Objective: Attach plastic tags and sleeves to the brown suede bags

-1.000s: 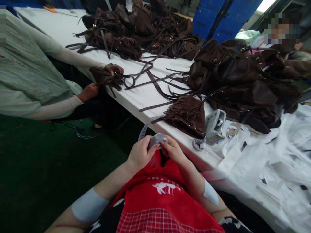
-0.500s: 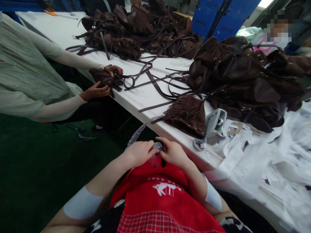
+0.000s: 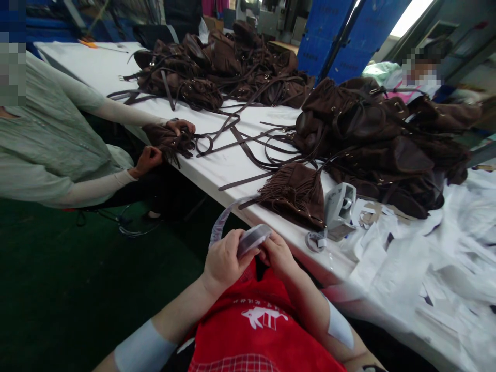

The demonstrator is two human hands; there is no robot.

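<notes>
A bag strap covered in clear plastic is bent into a loop in front of my red apron. My left hand is closed round its left part, thumb along the front. The fingers of my right hand pinch its right end; their tips are partly hidden. From my left hand, a plastic-covered length rises toward the table edge, beside a dark brown fringed bag. That bag lies on the table just beyond my hands, with its fringe pointing up and left.
Piles of brown bags with tangled straps cover the white table. A grey tape dispenser stands right of the fringed bag, near crumpled white paper. At left, a co-worker's hands handle another brown bag.
The strap loop has come up and into fuller view between my hands, and my left hand has turned more upright. The co-worker's nearer hand has drawn back from the bag. The camera view has shifted slightly.
</notes>
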